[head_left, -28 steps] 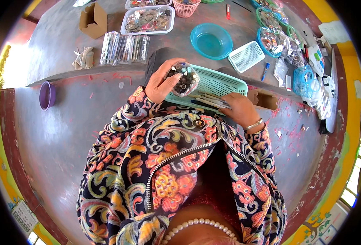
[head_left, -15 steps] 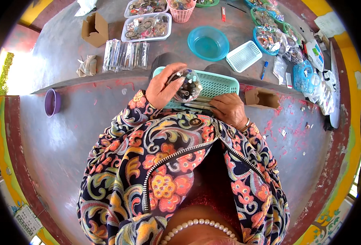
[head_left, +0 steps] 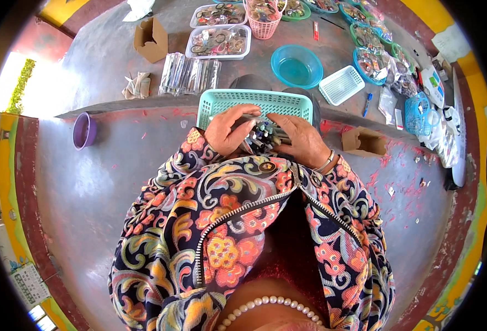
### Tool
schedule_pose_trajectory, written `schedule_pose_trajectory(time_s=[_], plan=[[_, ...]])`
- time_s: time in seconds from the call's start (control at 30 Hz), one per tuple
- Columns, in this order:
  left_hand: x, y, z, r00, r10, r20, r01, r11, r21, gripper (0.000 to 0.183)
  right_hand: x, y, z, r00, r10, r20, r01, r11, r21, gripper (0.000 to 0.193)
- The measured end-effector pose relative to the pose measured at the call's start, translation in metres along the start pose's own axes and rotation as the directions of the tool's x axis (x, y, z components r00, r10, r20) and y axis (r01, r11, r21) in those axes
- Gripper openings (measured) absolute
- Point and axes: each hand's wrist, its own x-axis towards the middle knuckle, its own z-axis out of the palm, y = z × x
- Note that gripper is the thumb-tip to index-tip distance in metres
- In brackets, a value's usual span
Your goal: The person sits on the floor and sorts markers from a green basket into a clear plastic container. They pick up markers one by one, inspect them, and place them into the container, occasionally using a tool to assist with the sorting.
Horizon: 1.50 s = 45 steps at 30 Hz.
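The left hand (head_left: 228, 132) is curled snugly against a bundle of pens (head_left: 263, 138), thumb along its side and fingers reaching over the top; the right hand (head_left: 304, 142) cups the other side with thumb and fingers parted, though I cannot tell how firmly it presses. The bundle sits between the two hands, pen ends upward, in front of the person's floral jacket (head_left: 221, 215) and over the near side of a mint-green perforated basket (head_left: 254, 98). Beyond that runs a raised grey ledge (head_left: 108, 63), carrying a row of plastic-wrapped pens (head_left: 189, 74), a brown cardboard box (head_left: 150, 47), a white tray (head_left: 221, 57) of bagged trinkets, a pink basket (head_left: 264, 28), a teal basin (head_left: 297, 67), a small pale basket (head_left: 341, 85) and a blue pen (head_left: 367, 105). On the grey floor (head_left: 78, 204), a purple bowl (head_left: 84, 132) rests to the person's left, while an open carton (head_left: 362, 143) lies to the right among red scraps (head_left: 376, 177). A yellow and maroon border curves round the room.
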Motion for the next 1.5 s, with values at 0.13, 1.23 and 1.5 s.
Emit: schedule_pose_trajectory(time_s=[0.13,1.23,1.5], plan=[[0.006,0.006,-0.002,0.998,-0.023,-0.051,0.023,1.0,0.004,0.029,0.003,-0.007,0.002,0.993,0.099,0.07,-0.114,0.959,0.26,0.076],[-0.011,-0.029,-0.007,0.97,-0.216,-0.114,0.119,0.828,-0.548,0.08,-0.016,0.006,-0.022,0.989,0.14,0.056,-0.126,0.972,-0.2,0.018],[-0.015,-0.026,-0.007,0.944,-0.216,-0.251,0.059,0.856,-0.514,0.073,-0.027,0.008,-0.016,0.951,0.197,0.238,-0.095,0.92,-0.381,0.013]])
